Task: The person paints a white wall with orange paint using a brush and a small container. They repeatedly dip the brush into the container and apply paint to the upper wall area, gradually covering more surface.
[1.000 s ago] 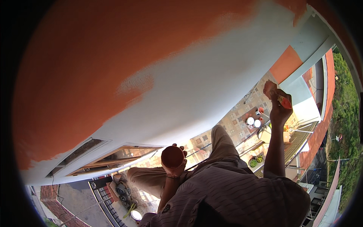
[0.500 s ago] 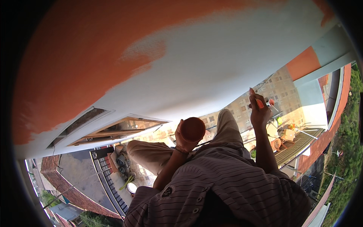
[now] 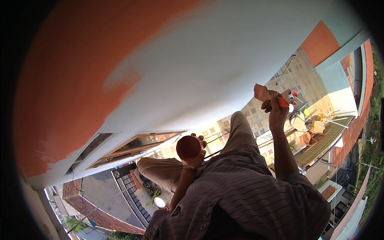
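My left hand (image 3: 195, 161) is wrapped round a round reddish-brown paint container (image 3: 189, 147), held in front of my lap with its open top facing up. In my right hand (image 3: 277, 117) is a paintbrush (image 3: 261, 92) with an orange handle. Its wide, paint-stained bristles point up and left, apart from the container. The brush is near the pale wall (image 3: 172, 76), though I cannot tell whether it touches. Fresh-looking orange paint (image 3: 76, 84) covers the wall's left part, with a ragged edge against the pale area.
Wood-framed windows (image 3: 132, 148) lie low in the wall. Far below is a patterned tile floor (image 3: 298, 80), with a white-rimmed paint pot (image 3: 294, 93) and orange chairs (image 3: 305, 138) on it. A black metal stair (image 3: 132, 196) runs down at the lower left.
The paintbrush has turned so its bristles show broadside. The container has shifted left and down in the view. My view has moved, so the wall and floor below appear displaced.
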The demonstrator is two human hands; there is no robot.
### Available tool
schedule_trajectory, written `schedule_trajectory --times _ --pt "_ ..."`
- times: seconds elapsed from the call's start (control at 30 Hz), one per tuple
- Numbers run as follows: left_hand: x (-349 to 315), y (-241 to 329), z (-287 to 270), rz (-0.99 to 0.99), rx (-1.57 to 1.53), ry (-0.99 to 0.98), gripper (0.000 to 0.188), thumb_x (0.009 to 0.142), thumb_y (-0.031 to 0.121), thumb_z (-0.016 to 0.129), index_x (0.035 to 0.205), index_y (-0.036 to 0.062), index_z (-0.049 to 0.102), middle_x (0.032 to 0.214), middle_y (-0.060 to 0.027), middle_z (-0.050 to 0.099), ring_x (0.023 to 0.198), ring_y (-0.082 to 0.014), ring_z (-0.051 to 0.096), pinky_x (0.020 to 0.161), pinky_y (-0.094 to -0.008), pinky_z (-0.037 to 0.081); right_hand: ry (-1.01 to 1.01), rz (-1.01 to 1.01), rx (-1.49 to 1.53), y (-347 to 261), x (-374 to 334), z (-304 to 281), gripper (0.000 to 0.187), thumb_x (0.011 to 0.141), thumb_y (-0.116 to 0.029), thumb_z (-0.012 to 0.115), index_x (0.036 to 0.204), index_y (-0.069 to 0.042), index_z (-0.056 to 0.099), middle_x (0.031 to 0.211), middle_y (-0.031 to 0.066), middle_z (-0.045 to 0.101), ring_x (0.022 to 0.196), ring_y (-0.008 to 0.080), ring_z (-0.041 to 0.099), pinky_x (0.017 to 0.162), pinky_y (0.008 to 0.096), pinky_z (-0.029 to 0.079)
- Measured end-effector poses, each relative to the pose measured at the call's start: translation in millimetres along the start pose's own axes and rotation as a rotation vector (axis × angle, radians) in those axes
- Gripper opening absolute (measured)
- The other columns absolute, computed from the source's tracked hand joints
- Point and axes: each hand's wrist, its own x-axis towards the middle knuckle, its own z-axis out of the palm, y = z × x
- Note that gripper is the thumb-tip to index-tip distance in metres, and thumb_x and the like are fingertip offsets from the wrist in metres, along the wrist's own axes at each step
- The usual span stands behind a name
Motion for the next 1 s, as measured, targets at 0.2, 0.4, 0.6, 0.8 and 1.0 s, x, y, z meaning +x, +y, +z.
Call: schedule_trajectory --times 0.2,0.4,0.6,0.8,1.0 --pt "-9 4 -9 0.033 -0.024 -0.027 0.066 0.097 0.051 0.07 0.146 0.0103 0.054 0.146 -0.0199 0.05 0.135 -0.0377 0.05 0.094 -0.051 0.059 0.06 0.04 0.078 1 13 -11 0.033 0.111 -0.036 0.056 0.114 -0.005 0.068 0.07 0.0 0.064 0.062 0.007 0.061 0.054 0.0223 0.042" --pt "-7 7 -1 0.002 -0.03 -0.047 0.065 0.098 0.052 0.067 0.147 0.0121 0.052 0.142 -0.0179 0.051 0.134 -0.0367 0.05 0.096 -0.053 0.057 0.188 0.077 0.112 0 15 6 0.037 0.109 -0.04 0.058 0.115 -0.004 0.066 0.084 0.0052 0.069 0.075 0.0139 0.072 0.061 0.0257 0.05" --pt "13 1 4 -0.079 -0.069 -0.019 0.069 0.097 0.054 0.069 0.148 0.012 0.05 0.145 -0.0181 0.05 0.135 -0.0376 0.049 0.101 -0.0566 0.055 0.117 0.116 0.235 17 -10 28 0.034 0.111 -0.038 0.054 0.116 -0.005 0.061 0.095 0.0111 0.073 0.085 0.0228 0.077 0.068 0.0312 0.058" --pt "58 -34 27 -0.052 0.088 0.148 0.07 0.091 0.057 0.071 0.135 0.0035 0.06 0.138 -0.0179 0.061 0.132 -0.0337 0.055 0.109 -0.052 0.048 -0.007 0.155 0.356 41 -57 65 0.025 0.113 -0.031 0.051 0.117 -0.007 0.057 0.104 0.0125 0.074 0.095 0.023 0.076 0.083 0.0359 0.059" --pt "101 -78 56 -0.085 0.291 0.156 0.061 0.1 0.055 0.059 0.133 0.0043 0.059 0.132 -0.0156 0.064 0.126 -0.0309 0.06 0.106 -0.0469 0.05 -0.108 0.067 0.42 29 -84 78 0.024 0.114 -0.027 0.049 0.118 -0.005 0.059 0.112 0.01 0.073 0.108 0.0172 0.069 0.099 0.0362 0.056"
